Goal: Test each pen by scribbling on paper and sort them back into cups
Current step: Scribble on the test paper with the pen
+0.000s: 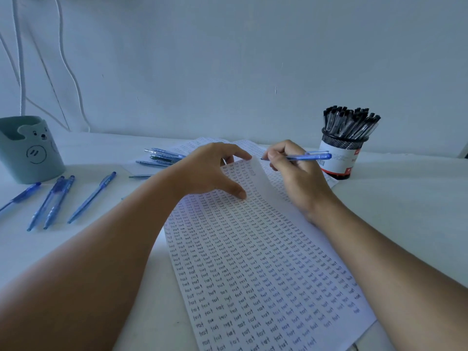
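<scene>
We see a white table (405, 211) running up to a pale wall (228, 59), down which white cords (68, 59) hang at the far left. Across the middle of the table lies a large sheet of paper (253, 262), covered almost edge to edge with rows of the small handwritten word "test"; more written sheets (250, 145) show beneath it at the far end. Our left hand (210, 171) reaches over the sheet's far end, its fingers (238, 154) curled round the lifted top edge and the thumb pressing on the written face, so that corner curves up off the table. Our right hand (296, 181) rests just beside it on the right, its fingers pinching a blue pen (304, 156) that lies nearly level, tip pointing left toward the raised edge. At the far left stands a teal cup (30, 150) with a bear face on it, and at the far right a black mesh cup (339, 155) packed with black-capped pens (350, 122). A small heap of blue pens (162, 157) lies on a sheet behind our left wrist, and a row of loose blue pens (54, 201) is spread on the table in front of the teal cup, well apart from the paper.
</scene>
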Action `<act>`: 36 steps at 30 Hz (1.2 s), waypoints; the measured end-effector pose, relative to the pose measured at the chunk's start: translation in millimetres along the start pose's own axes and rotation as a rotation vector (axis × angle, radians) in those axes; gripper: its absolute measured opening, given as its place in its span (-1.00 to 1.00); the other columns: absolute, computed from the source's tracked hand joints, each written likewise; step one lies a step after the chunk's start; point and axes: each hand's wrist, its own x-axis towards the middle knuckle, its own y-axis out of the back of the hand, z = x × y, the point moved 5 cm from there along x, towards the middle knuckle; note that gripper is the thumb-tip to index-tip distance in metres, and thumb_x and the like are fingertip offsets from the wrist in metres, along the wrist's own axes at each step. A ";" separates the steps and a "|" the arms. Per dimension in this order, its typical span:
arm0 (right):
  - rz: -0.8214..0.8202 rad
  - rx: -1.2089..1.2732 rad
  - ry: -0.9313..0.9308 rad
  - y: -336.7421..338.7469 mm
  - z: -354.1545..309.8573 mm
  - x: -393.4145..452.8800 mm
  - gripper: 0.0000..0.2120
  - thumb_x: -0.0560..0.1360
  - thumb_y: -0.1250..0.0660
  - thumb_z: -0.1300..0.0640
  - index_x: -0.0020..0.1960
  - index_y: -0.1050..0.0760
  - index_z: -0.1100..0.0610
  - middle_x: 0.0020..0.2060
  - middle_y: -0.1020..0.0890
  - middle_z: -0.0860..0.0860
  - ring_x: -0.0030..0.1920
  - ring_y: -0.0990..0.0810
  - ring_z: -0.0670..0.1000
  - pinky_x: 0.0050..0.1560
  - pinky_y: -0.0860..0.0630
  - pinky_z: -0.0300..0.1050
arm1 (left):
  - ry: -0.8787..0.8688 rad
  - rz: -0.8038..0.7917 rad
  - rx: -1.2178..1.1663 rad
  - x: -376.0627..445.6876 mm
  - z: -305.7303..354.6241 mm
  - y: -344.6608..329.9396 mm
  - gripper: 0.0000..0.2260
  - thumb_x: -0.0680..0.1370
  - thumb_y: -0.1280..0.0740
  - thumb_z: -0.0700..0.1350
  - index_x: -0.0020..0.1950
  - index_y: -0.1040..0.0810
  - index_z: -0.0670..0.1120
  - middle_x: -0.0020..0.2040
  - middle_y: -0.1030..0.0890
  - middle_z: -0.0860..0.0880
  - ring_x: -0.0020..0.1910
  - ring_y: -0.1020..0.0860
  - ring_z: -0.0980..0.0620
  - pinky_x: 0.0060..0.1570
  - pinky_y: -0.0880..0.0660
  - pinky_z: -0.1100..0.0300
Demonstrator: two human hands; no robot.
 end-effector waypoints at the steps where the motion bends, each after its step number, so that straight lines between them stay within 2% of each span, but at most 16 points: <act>1: 0.007 -0.003 0.023 1.0 -1.6 -0.5 -0.81 0.68 -0.27 0.11 -0.06 -0.61 0.01 -0.13 -0.61 -0.18 -0.06 -0.55 -0.15 0.03 -0.44 -0.20 | -0.012 0.013 0.000 0.3 0.4 0.5 -0.30 0.22 -0.70 0.11 0.32 -0.56 0.29 0.06 -0.51 0.15 0.03 -0.53 0.16 0.11 -0.50 0.16; 3: 0.048 -0.003 0.043 4.6 -2.6 -0.4 -0.79 0.66 -0.26 0.15 -0.08 -0.63 0.02 0.01 -0.59 0.00 0.05 -0.56 -0.08 0.13 -0.45 -0.21 | -0.030 0.038 0.004 0.2 1.3 1.2 -0.31 0.21 -0.71 0.11 0.30 -0.56 0.30 0.05 -0.51 0.16 0.02 -0.52 0.17 0.09 -0.48 0.19; 6: 0.065 0.023 0.021 7.0 -3.5 -1.2 -0.79 0.62 -0.24 0.17 -0.09 -0.63 0.04 -0.02 -0.56 0.14 -0.02 -0.55 -0.03 0.01 -0.43 -0.29 | -0.054 0.061 0.016 0.0 2.9 2.0 -0.31 0.21 -0.71 0.11 0.29 -0.57 0.30 0.04 -0.52 0.15 0.04 -0.52 0.15 0.14 -0.49 0.16; 10: 0.047 0.003 -0.019 4.7 -0.9 -1.5 -0.78 0.61 -0.21 0.21 -0.06 -0.61 0.04 -0.13 -0.65 0.01 -0.02 -0.60 -0.04 0.05 -0.47 -0.20 | -0.067 0.064 0.021 0.2 4.9 1.7 -0.32 0.21 -0.71 0.10 0.28 -0.57 0.31 0.03 -0.51 0.15 0.03 -0.52 0.15 0.15 -0.49 0.13; 13: 0.041 -0.035 -0.022 3.0 -0.7 -1.0 -0.80 0.65 -0.21 0.22 -0.02 -0.59 0.06 -0.26 -0.54 -0.01 -0.20 -0.50 -0.09 -0.17 -0.41 -0.28 | -0.078 0.070 0.033 0.0 5.2 1.7 -0.33 0.21 -0.71 0.11 0.27 -0.57 0.32 0.03 -0.51 0.16 0.02 -0.51 0.17 0.12 -0.48 0.15; 15: 0.029 -0.051 -0.005 1.9 -0.5 -0.9 -0.86 0.69 -0.22 0.13 0.02 -0.54 0.10 -0.34 -0.43 -0.06 -0.31 -0.40 -0.09 -0.26 -0.35 -0.20 | -0.083 0.068 0.038 0.1 4.3 1.9 -0.33 0.21 -0.70 0.12 0.28 -0.56 0.32 0.03 -0.51 0.17 0.02 -0.51 0.18 0.12 -0.48 0.15; 18: -0.028 -0.078 0.018 -1.0 -2.7 -2.6 -0.75 0.71 -0.19 -0.10 0.04 -0.41 0.09 -0.43 -0.36 -0.18 -0.39 -0.31 -0.13 -0.28 -0.29 -0.14 | -0.088 0.053 0.047 0.7 2.0 1.3 -0.33 0.21 -0.69 0.16 0.28 -0.56 0.33 0.06 -0.52 0.16 0.06 -0.51 0.16 0.19 -0.49 0.11; 23: -0.128 -0.209 0.059 -8.7 -9.6 -3.2 -0.74 0.67 -0.02 -0.31 -0.03 -0.28 -0.17 -0.37 -0.37 -0.19 -0.37 -0.34 -0.16 -0.21 -0.28 -0.07 | -0.058 0.043 0.053 1.5 -1.9 1.5 -0.33 0.22 -0.68 0.18 0.30 -0.56 0.29 0.05 -0.51 0.16 0.03 -0.50 0.16 0.12 -0.47 0.13; 26: -0.194 -0.335 0.101 -16.0 -7.8 -4.5 -0.77 0.64 0.02 -0.39 0.11 -0.29 -0.30 -0.25 -0.50 -0.22 -0.23 -0.48 -0.21 -0.10 -0.35 -0.05 | -0.033 0.031 0.046 0.8 -4.1 1.2 -0.34 0.22 -0.67 0.20 0.29 -0.57 0.26 0.03 -0.52 0.16 -0.01 -0.48 0.17 0.05 -0.45 0.14; 28: -0.222 -0.408 0.124 -18.7 -8.6 -5.8 -0.71 0.64 0.04 -0.40 0.22 -0.27 -0.30 -0.14 -0.54 -0.26 -0.19 -0.50 -0.24 -0.10 -0.37 -0.07 | -0.022 0.030 0.068 -0.7 -5.4 1.4 -0.35 0.23 -0.65 0.23 0.29 -0.57 0.26 0.04 -0.52 0.18 0.02 -0.48 0.20 0.06 -0.46 0.16; 30: -0.209 -0.461 0.156 -19.8 -12.7 -6.1 -0.64 0.65 0.05 -0.37 0.27 -0.28 -0.19 -0.21 -0.52 -0.23 -0.26 -0.51 -0.16 -0.19 -0.40 -0.04 | -0.022 0.040 0.090 -2.6 -4.3 2.6 -0.36 0.25 -0.64 0.24 0.29 -0.56 0.26 0.06 -0.51 0.18 0.05 -0.48 0.21 0.07 -0.45 0.23; 32: -0.127 -0.514 0.238 -19.0 -18.9 -3.8 -0.70 0.72 0.02 -0.24 0.18 -0.34 -0.08 -0.36 -0.46 -0.13 -0.34 -0.49 -0.07 -0.30 -0.37 -0.02 | -0.038 0.059 0.057 -2.4 -0.2 5.1 -0.49 0.34 -0.62 0.18 0.25 -0.58 0.27 0.08 -0.54 0.15 0.05 -0.51 0.20 0.08 -0.48 0.23; 34: -0.063 -0.569 0.314 -20.9 -24.7 -0.4 -0.73 0.74 -0.02 -0.15 0.13 -0.40 -0.03 -0.34 -0.46 -0.11 -0.33 -0.49 -0.05 -0.30 -0.31 -0.05 | -0.039 0.081 -0.109 -4.6 6.9 10.5 -0.70 0.47 -0.57 0.00 0.12 -0.61 0.26 0.07 -0.61 0.06 0.01 -0.57 0.11 0.10 -0.54 0.13; 36: -0.068 -0.599 0.331 -26.1 -28.3 2.6 -0.76 0.74 -0.06 -0.16 0.16 -0.43 -0.06 -0.27 -0.47 -0.12 -0.30 -0.50 -0.05 -0.30 -0.31 -0.06 | -0.016 0.078 -0.290 -8.4 12.0 16.4 -0.77 0.55 -0.47 -0.17 0.11 -0.66 0.14 0.05 -0.69 0.00 0.01 -0.62 0.08 0.06 -0.56 0.13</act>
